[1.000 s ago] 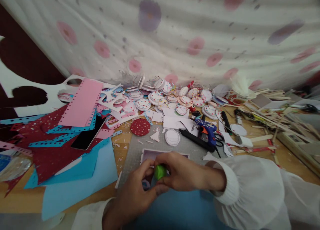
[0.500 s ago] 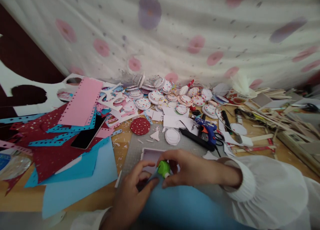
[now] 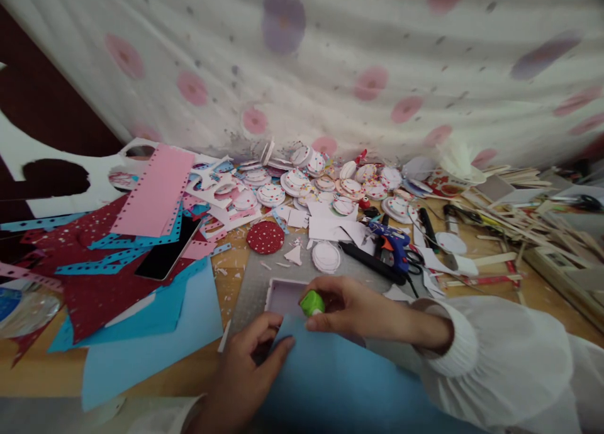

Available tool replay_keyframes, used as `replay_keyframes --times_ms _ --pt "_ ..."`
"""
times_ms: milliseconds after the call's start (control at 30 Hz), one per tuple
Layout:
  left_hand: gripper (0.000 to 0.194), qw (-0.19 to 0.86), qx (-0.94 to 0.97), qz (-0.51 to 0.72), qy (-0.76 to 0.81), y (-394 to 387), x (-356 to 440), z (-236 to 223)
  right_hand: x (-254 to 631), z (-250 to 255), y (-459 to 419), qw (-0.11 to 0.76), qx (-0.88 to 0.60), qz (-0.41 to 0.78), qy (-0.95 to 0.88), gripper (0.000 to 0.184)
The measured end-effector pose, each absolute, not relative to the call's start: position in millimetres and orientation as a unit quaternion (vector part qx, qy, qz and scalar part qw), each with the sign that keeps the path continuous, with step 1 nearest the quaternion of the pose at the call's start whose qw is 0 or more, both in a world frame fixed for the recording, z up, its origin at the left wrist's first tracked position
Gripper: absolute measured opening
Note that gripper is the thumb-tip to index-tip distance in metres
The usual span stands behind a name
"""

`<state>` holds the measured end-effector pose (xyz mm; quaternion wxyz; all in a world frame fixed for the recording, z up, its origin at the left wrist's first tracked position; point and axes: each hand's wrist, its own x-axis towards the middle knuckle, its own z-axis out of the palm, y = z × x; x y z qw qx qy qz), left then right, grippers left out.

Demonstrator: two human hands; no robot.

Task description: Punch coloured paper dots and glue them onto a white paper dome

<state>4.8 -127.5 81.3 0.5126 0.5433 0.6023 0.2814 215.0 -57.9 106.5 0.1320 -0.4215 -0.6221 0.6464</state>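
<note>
My left hand [image 3: 250, 358] pinches the left edge of a large light blue paper sheet [image 3: 330, 377] near its upper corner. The sheet slopes down toward me and runs off the bottom of the picture. In my right hand [image 3: 353, 308] is a small green paper punch [image 3: 312, 303], held between thumb and fingers just above the sheet's top edge. Part of the punch is hidden by the fingers. Behind the hands lies a shallow pale tray [image 3: 285, 290] on the grey cutting mat [image 3: 257, 280], partly covered by my right hand and the sheet.
Left are a phone [image 3: 167, 251], pink paper [image 3: 153, 192] and dark red paper [image 3: 94, 295]. Many decorated paper discs [image 3: 297, 182] pile up before the curtain [image 3: 330, 63]. A blue glue gun [image 3: 394, 245], scissors [image 3: 415, 261] and wooden sticks [image 3: 504, 214] lie right.
Earlier both hands met around the punch. The right hand has drawn it off the paper's corner and slightly up and right; the left has shifted slightly lower, and more of the blue sheet shows.
</note>
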Motion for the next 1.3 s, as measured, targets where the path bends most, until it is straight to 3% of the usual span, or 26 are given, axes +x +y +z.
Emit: replay_keyframes --times_ms 500,700,933,1300 --pt "0.011 0.434 0.620 0.271 0.595 -128 5 82 206 131 -68 0.090 -0.396 0.378 -0.832 0.027" --pt "0.019 0.448 0.608 0.268 0.598 -130 4 80 207 125 -70 0.099 -0.360 0.443 -0.815 0.033" --pt "0.022 0.475 0.600 0.250 0.593 -128 6 87 210 123 -63 0.052 -0.382 0.517 -0.764 0.039" --pt "0.022 0.485 0.608 0.230 0.585 -127 6 87 203 124 -74 0.100 -0.399 0.459 -0.787 0.019"
